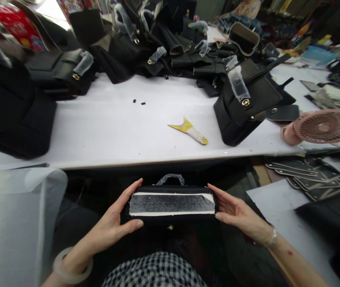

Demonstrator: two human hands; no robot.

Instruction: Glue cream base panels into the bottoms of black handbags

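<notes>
Held black bag (171, 205), one: lying at the centre of the dial, just in front of the person, below the table edge. Its grey panel (161, 202), bordered in white, is facing up; its handle (174, 177), wrapped in clear film, is arching at twelve o'clock.

Left hand (120, 219): part-open, gripping the bag's nine o'clock end, thumb lying along the near side, fingers reaching to the far side. A pale bangle (72, 266) is circling the wrist at eight.

Right hand (232, 209): part-open, gripping the three o'clock end, thumb resting at the near corner, fingers reaching to the far one.

White table (107, 123): extending beyond the bag, carrying the following. Yellow-and-white forked piece (189, 130), one, lying flat between twelve and one. Black scraps (143, 103), two, lying between eleven and twelve. Upright black bag (238, 111), film-wrapped at its handle, standing at one. Pink fan (325, 125), standing at two. Large black bag (23, 111), standing at ten. Further black bags (146, 52), crowding the far side from eleven to one.

Black pieces with pale edges (307, 173): stacking up between two and three o'clock.
</notes>
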